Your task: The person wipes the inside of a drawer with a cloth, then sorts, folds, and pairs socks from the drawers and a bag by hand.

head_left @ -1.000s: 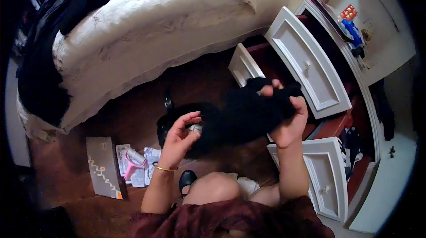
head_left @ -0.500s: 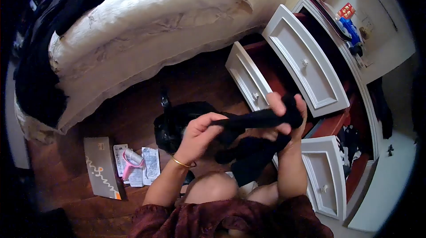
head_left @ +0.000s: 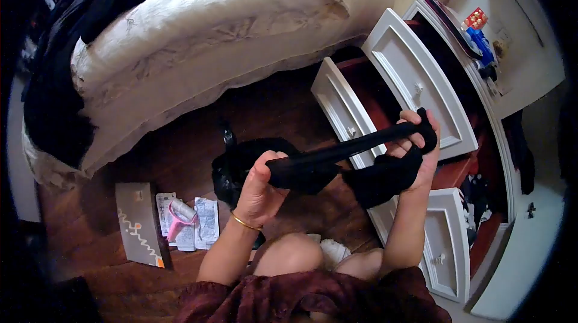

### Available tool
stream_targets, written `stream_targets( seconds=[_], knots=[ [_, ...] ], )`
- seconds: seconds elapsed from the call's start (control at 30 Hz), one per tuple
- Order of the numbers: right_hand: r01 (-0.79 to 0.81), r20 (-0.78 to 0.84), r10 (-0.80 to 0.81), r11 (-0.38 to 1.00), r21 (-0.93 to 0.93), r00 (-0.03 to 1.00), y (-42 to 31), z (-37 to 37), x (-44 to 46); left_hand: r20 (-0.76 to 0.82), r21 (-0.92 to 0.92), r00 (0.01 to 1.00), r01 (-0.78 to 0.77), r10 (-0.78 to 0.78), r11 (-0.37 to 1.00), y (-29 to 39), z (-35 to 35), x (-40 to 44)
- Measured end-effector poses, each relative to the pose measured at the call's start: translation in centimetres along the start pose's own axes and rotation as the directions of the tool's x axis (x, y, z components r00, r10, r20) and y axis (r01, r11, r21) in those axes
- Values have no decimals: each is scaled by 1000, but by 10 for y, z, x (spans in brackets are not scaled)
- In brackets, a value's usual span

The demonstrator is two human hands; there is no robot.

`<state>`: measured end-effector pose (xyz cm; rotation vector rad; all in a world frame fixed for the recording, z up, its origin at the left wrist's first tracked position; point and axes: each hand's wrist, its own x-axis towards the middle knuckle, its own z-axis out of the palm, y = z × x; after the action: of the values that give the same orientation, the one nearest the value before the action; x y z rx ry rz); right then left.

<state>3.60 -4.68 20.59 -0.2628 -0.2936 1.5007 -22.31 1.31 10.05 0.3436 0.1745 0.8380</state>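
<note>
A long piece of black stretchy fabric (head_left: 343, 153) is pulled taut between my two hands, above the floor. My left hand (head_left: 263, 189), with a gold bangle at the wrist, grips its left end. My right hand (head_left: 421, 145) is wrapped round the other end, where the cloth bunches over the fingers and a wider part hangs below. Beneath and behind my left hand lies a black bag or bundle (head_left: 229, 169) on the floor, partly hidden.
White drawers (head_left: 421, 82) stand pulled out at the right, one with clothes inside. A bed (head_left: 180, 70) spans the back, holding dark clothes and a purple object. A grey box (head_left: 139, 226) and a pink lint roller (head_left: 179, 222) on papers lie at the left.
The fabric has gone from a loose bundle to a stretched strip. My right hand has moved right and up, and my left hand has shifted slightly right and now grips the fabric's end.
</note>
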Motion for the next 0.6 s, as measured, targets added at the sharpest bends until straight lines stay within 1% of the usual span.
stream_targets(
  seconds=[0.03,0.13,0.23,0.27,0.37,0.43,0.53,0.57,0.6],
  knots=[
    [-11,-29,11,1000,1,1000,1,-1,1,-45,-52,998,36,-39,998,0,5,-2],
    [-13,-122,10,1000,-26,993,1,-6,3,-101,-48,989,106,-110,993,0,17,-6],
    [7,-187,-13,999,-35,982,-3,-10,2,-15,1,995,100,-100,995,-5,7,-7],
    [15,-205,-21,999,-32,979,-4,-10,2,-17,-3,995,94,-94,996,-6,6,-7],
    [123,-315,-155,985,-117,937,-1,-6,2,-33,-10,995,90,-91,996,-7,2,-10],
    [147,-304,-180,981,-127,935,-4,-10,2,-53,-4,992,111,-111,994,-8,0,-12],
    [198,-311,-232,971,-137,922,-12,-13,-2,-35,-22,995,92,-92,996,-10,3,-11],
    [218,-317,-253,966,-140,914,-15,-14,-4,-44,-2,997,64,-64,998,-12,2,-11],
    [230,-291,-281,953,-198,915,-15,-12,-4,-51,19,998,39,-38,999,-13,1,-10]
  ],
)
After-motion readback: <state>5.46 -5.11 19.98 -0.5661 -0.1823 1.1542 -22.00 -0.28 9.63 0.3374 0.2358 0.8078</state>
